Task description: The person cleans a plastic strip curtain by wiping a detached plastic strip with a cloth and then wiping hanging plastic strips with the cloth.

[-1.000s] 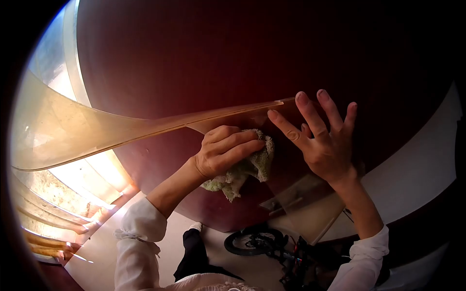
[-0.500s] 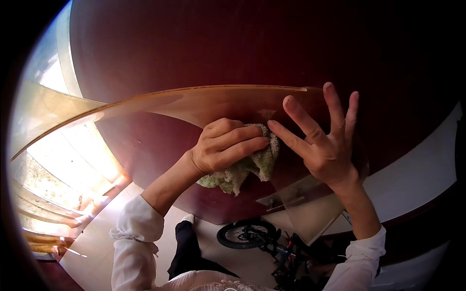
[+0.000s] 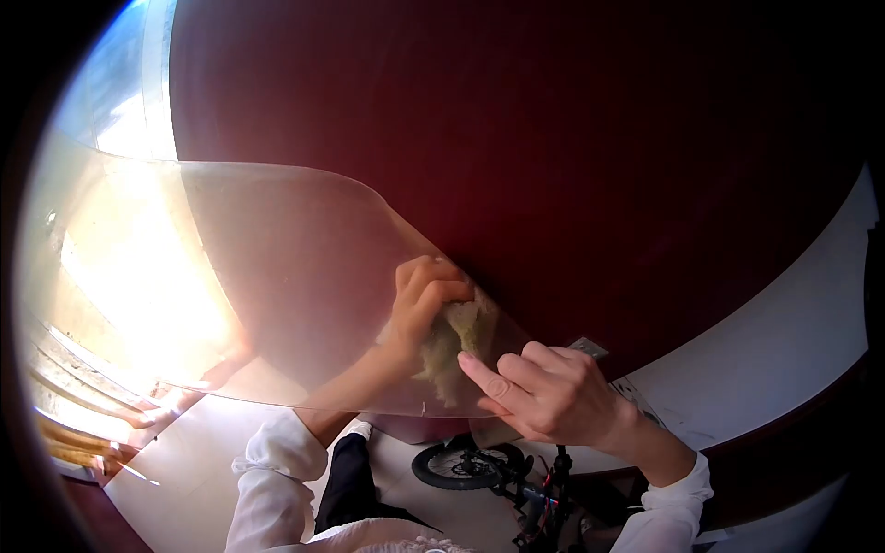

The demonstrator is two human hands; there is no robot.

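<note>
A clear, flexible sheet (image 3: 286, 249) is lifted and curved over the left part of the dark red tabletop (image 3: 572, 147). Through it shows my left hand (image 3: 426, 304), its fingers bent round a crumpled green cloth (image 3: 447, 355) near the table's front edge. My right hand (image 3: 553, 392) is to the right of the cloth, fingers curled, with the sheet's near right edge between its index finger and thumb. The index fingertip overlaps the cloth in view, on the outer side of the sheet.
Below the table's near edge are a bicycle (image 3: 470, 465), my dark-trousered leg (image 3: 355, 475) and the pale tiled floor (image 3: 194, 461). Bright light comes in at the left. A pale surface (image 3: 765, 341) lies beyond the table's right edge.
The sheet has swung toward me and now covers my left hand and the cloth. My right hand has moved down and left, and its spread fingers have closed on the sheet.
</note>
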